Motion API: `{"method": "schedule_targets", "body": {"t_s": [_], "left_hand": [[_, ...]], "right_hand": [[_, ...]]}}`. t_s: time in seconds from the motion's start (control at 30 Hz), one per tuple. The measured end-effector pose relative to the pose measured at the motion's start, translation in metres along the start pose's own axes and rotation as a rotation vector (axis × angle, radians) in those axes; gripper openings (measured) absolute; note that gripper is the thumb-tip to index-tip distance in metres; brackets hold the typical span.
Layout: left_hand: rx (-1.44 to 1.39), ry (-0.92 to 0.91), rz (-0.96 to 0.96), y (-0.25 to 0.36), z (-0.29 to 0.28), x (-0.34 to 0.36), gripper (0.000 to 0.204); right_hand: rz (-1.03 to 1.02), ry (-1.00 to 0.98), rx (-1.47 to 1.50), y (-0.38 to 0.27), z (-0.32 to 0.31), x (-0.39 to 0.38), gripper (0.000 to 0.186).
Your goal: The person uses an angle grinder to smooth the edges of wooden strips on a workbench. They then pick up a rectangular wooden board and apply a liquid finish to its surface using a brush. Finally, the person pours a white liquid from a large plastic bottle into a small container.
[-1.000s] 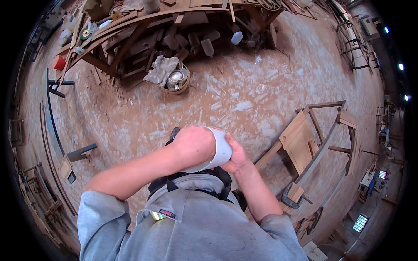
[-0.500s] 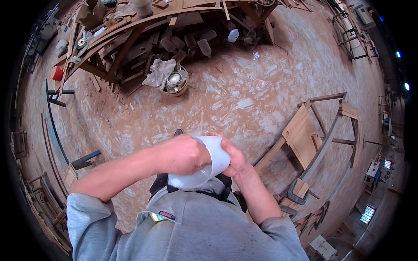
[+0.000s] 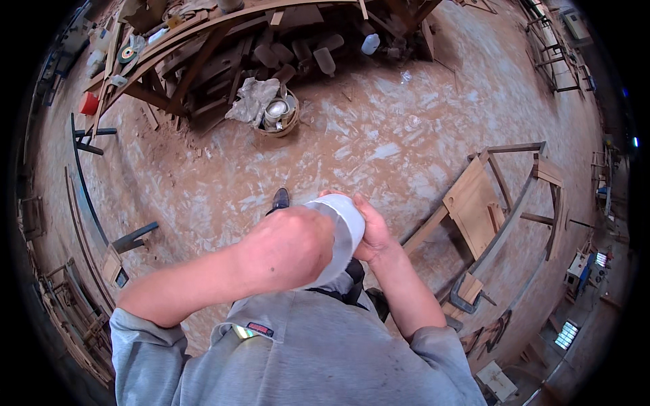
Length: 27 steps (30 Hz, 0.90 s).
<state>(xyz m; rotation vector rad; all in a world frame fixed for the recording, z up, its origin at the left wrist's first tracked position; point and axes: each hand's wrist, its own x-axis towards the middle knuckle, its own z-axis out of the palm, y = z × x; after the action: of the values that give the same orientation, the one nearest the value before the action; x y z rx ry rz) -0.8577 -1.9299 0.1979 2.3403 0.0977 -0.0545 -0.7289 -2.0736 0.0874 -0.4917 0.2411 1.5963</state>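
White cylinder [image 3: 352, 220], clasped by the right hand [image 3: 374, 231], is partly behind the left hand [image 3: 292, 245] (its grip unclear).

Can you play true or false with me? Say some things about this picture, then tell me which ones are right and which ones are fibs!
1. The right hand is holding a white container. True.
2. The left hand is flat on the floor. False: it is up at the container's open end.
3. A round bucket stands on the floor near the workbench. True.
4. The red pot is on the right side of the picture. False: it is on the left side.
5. The person's shirt is bright green. False: it is grey.
6. A dark shoe shows just past the hands. True.
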Motion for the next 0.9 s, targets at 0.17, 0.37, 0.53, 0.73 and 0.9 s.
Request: {"method": "schedule_targets", "body": {"t_s": [0.17,0.37,0.53,0.73,0.9], "left_hand": [[0.089,-0.073,-0.347,-0.005,0.003,0.004,0.022],[-0.102,-0.105,-0.452,-0.013,0.006,0.01,0.028],[-0.54,-0.08,-0.744,-0.044,0.041,0.01,0.024],[-1.341,0.245,-0.94,-0.048,0.072,0.018,0.016],[-1.257,0.216,-0.789,-0.039,0.051,0.016,0.017]], "right_hand": [[-0.026,0.087,-0.049,0.001,0.007,0.003,0.042],[-0.043,0.14,-0.197,0.007,0.0,0.011,0.046],[0.019,0.149,-0.237,0.006,-0.002,0.008,0.04],[-0.096,0.164,-0.399,0.005,0.002,0.01,0.048],[-0.286,0.073,-0.53,0.006,0.014,-0.002,0.062]]}}
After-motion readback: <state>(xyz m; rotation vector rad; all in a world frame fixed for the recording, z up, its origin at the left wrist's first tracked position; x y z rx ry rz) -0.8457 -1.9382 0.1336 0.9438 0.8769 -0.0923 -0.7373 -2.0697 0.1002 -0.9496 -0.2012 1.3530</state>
